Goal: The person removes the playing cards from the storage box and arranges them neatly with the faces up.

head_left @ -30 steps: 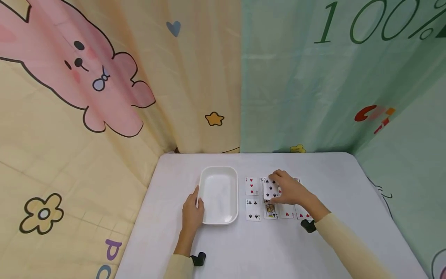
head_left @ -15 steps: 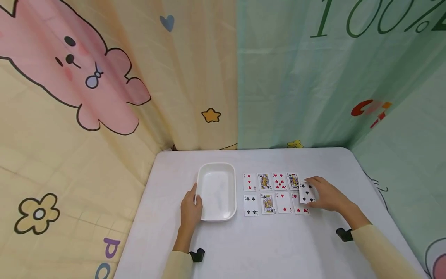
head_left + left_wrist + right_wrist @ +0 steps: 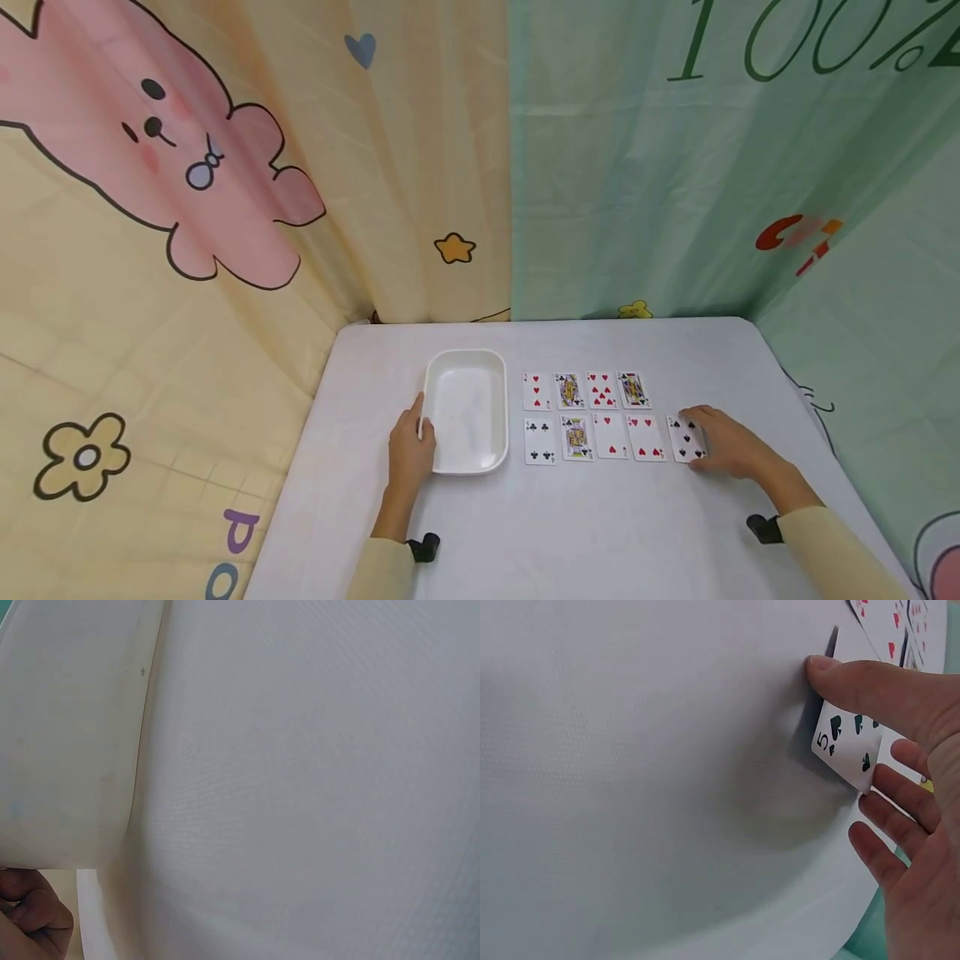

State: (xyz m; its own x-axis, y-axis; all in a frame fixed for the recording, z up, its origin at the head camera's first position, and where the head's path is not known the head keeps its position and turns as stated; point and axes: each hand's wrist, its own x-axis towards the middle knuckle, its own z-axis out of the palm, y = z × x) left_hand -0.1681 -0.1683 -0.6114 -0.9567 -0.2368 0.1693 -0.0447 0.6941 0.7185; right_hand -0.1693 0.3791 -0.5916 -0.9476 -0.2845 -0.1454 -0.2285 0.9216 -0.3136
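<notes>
My right hand [image 3: 738,446] pinches a five of spades [image 3: 684,439] by its near and far edges, between thumb and fingers. The card is at the right end of the near row of cards, face up. In the right wrist view the five of spades [image 3: 847,739] casts a dark shadow along one edge, under the thumb. My left hand [image 3: 411,446] grips the left rim of a white rectangular tray [image 3: 506,417], thumb over the edge. Curled fingers [image 3: 41,911] show at the tray's corner in the left wrist view; the rest of that hand is out of sight there.
Face-up playing cards lie in two rows right of the tray, including a three of hearts [image 3: 537,392], a face card [image 3: 570,391] and a four of clubs [image 3: 540,441]. A white cloth covers the table [image 3: 585,533]. Printed curtains [image 3: 450,167] hang behind.
My right hand has carried the five of spades rightward, from over the card rows to the near row's right end, and lowered it. The left hand stays on the tray.
</notes>
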